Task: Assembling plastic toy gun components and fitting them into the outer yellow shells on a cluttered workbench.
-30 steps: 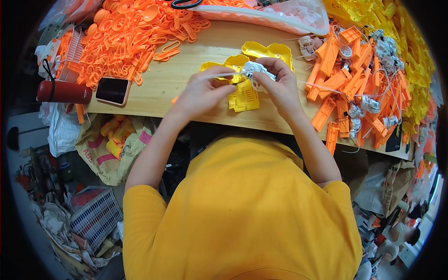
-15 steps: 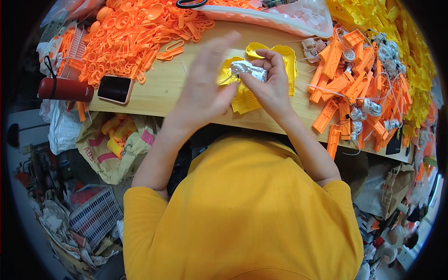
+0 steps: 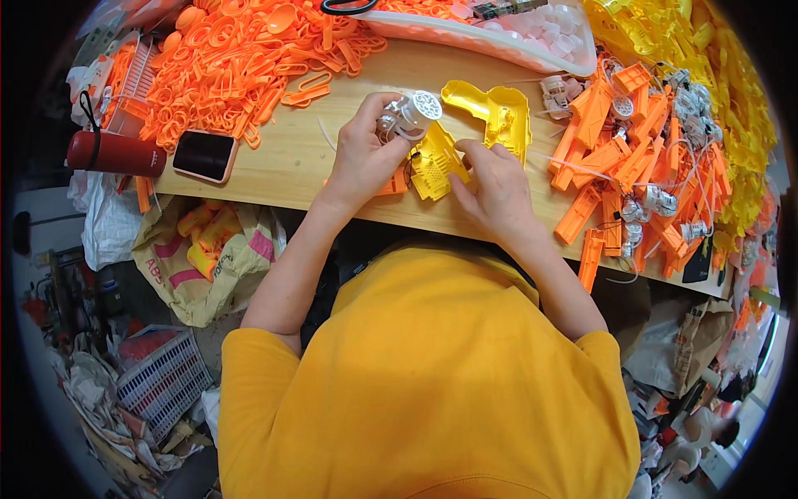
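Note:
My left hand is closed around a white motor unit with a round slotted end cap, held above the table. Below it lies one yellow plastic shell half, its grilled grip part toward me. My right hand is beside that grip, thumb and bent forefinger apart at its edge; whether they touch it is unclear. Just beyond is the second yellow shell half, hollow side up. An orange plastic case lies by my left wrist, partly hidden, with a thin dark wire near it.
Orange plastic parts are heaped at the back left, near a phone and red bottle. A white tray stands at the back. Orange cases with wired motors and yellow shells crowd the right.
My left hand has come down and now holds the motor unit, which was at my right hand over the yellow shell. My right hand has moved lower, and the orange case now shows.

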The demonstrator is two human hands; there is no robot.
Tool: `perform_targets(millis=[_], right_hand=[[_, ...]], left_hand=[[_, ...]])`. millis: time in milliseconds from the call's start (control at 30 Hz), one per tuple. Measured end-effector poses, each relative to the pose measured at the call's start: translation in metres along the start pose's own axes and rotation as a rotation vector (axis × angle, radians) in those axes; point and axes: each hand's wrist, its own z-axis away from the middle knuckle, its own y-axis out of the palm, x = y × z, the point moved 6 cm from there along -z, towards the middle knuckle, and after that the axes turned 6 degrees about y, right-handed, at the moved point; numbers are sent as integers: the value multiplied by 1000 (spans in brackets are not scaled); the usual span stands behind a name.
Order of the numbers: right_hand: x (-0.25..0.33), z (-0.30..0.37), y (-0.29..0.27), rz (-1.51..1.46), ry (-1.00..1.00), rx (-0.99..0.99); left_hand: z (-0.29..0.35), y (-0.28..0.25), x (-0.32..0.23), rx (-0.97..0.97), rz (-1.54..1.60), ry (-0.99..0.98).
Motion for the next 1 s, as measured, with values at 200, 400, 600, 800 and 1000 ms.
perform_targets(millis=[200,400,600,800,1000], right_hand=[[-8,-24,-8,-367,205,-190],[10,-34,-1,-1004,118,-212],[19,-43,-2,-409,-22,-316],[23,-53,-3,-396,-338,-330],[35,-53,-32,-137,-500,-471]], left_hand=[[-4,-12,1,-182,350,-141],[-4,-14,6,-307,664,-301],[-1,-8,8,-298,695,-299],[-1,3,-3,-247,778,-287],[0,3,-9,-215,777,-259]])
